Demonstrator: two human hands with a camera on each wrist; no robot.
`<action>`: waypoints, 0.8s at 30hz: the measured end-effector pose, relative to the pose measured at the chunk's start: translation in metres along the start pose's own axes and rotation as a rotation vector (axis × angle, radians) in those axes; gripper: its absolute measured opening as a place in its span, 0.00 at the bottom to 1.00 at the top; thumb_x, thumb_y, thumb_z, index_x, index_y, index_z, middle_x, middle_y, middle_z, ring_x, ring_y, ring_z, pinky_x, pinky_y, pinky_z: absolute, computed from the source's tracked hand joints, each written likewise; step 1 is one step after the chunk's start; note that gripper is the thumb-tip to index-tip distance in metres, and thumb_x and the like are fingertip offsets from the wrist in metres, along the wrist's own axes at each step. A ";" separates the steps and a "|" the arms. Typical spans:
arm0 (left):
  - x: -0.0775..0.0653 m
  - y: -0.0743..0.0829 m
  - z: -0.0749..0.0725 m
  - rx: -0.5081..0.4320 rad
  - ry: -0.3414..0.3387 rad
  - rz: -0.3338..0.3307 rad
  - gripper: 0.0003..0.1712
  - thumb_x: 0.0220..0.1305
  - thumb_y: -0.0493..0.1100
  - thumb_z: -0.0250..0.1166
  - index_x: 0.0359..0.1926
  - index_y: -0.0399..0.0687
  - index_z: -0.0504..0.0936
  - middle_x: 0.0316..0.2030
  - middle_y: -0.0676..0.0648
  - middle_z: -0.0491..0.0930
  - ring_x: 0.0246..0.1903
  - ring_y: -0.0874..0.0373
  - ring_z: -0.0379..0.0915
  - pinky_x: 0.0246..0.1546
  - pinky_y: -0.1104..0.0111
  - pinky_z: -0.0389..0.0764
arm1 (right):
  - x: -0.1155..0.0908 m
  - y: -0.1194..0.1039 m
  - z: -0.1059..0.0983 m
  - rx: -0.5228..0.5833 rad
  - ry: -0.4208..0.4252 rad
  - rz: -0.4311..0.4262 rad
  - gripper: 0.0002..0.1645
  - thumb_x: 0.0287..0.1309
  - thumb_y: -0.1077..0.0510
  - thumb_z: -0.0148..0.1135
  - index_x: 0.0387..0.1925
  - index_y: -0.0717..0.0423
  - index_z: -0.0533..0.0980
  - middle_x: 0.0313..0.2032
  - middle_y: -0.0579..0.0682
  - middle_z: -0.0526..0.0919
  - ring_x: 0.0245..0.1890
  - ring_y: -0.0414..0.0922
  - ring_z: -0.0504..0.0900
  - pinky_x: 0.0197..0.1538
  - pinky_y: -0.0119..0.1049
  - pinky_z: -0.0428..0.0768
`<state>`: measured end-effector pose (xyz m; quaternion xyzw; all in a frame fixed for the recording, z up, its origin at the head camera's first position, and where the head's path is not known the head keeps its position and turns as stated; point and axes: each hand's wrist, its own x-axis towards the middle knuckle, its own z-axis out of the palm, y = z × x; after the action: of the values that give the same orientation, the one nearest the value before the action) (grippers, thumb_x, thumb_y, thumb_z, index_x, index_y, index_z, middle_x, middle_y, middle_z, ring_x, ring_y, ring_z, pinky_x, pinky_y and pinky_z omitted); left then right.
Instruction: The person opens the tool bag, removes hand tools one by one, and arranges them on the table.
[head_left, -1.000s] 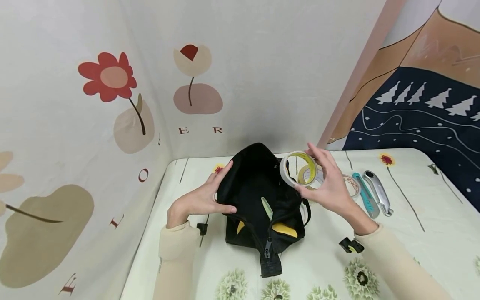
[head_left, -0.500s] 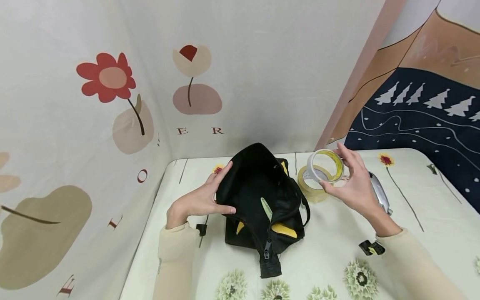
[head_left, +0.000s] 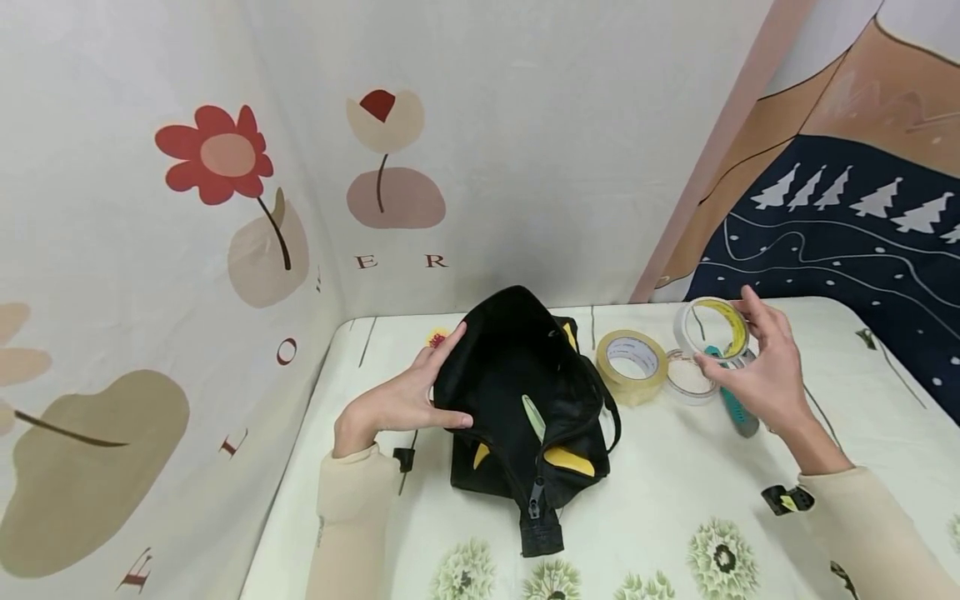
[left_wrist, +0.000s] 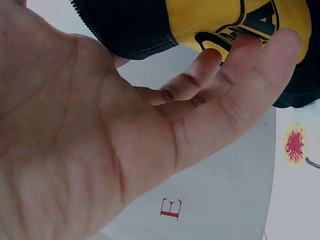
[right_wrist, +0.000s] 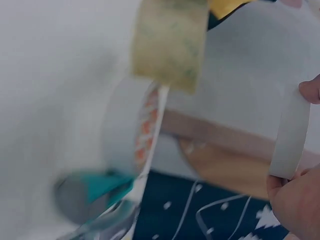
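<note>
White tape roll [head_left: 681, 332], head view, is pinched right of the black bag [head_left: 504, 375] by the half-curled right hand [head_left: 767, 377], while the widely spread left hand [head_left: 401, 410] grips the bag (presumably to prop it wide); left wrist view, fingers [left_wrist: 270, 75] touch its yellow panel [left_wrist: 195, 16]; right wrist view, the roll shows edge-on.

This place seems to be a home corner, because flower-printed cloth [head_left: 517, 167] and tree-printed cloth [head_left: 840, 242] stand behind a flower-patterned surface [head_left: 637, 492]
</note>
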<state>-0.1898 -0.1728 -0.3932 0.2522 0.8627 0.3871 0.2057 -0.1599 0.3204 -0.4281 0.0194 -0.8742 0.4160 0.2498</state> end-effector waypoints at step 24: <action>-0.003 -0.001 0.000 0.009 0.011 -0.007 0.75 0.66 0.53 0.81 0.92 0.70 0.32 0.90 0.40 0.32 0.87 0.32 0.19 0.78 0.27 0.52 | -0.011 0.076 -0.041 -0.143 0.021 0.205 0.63 0.62 0.66 0.73 0.89 0.63 0.47 0.76 0.76 0.61 0.79 0.69 0.63 0.82 0.30 0.56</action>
<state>-0.1881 -0.1749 -0.3930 0.2479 0.8665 0.3837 0.2013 -0.1513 0.3984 -0.4660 -0.0921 -0.8964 0.3762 0.2157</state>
